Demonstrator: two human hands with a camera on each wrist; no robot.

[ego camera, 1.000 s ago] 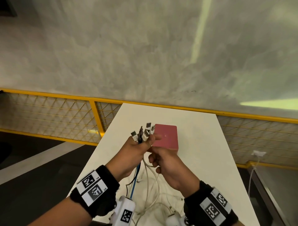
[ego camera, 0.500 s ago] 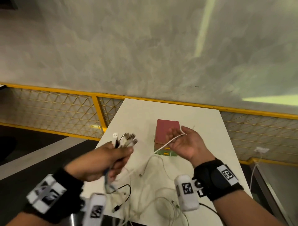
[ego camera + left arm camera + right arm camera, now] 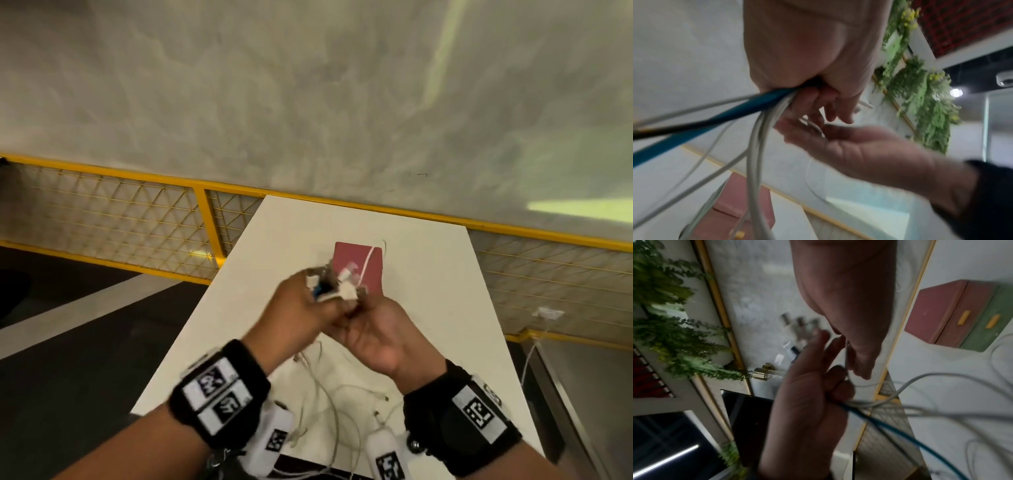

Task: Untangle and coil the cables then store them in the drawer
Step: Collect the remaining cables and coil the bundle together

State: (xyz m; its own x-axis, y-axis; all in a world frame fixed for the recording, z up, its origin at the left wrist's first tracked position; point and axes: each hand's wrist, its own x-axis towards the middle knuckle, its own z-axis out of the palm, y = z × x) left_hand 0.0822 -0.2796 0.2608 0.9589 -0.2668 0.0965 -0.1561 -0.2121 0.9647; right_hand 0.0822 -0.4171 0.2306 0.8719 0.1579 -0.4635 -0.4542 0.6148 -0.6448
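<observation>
Indoor light is soft and even in the head view, with a pale greenish streak on the grey wall (image 3: pixel 308 102) and wide-angle bending of the yellow railing (image 3: pixel 376 209). Both hands smear with motion blur. The right wrist view is dim and noisy; the left wrist view is brighter, its cables (image 3: pixel 756 146) streaked.

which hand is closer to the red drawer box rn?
Right, though only slightly. The right hand sits just below the red drawer box; the left hand, gripping the cable bundle, is below and to its left.
</observation>
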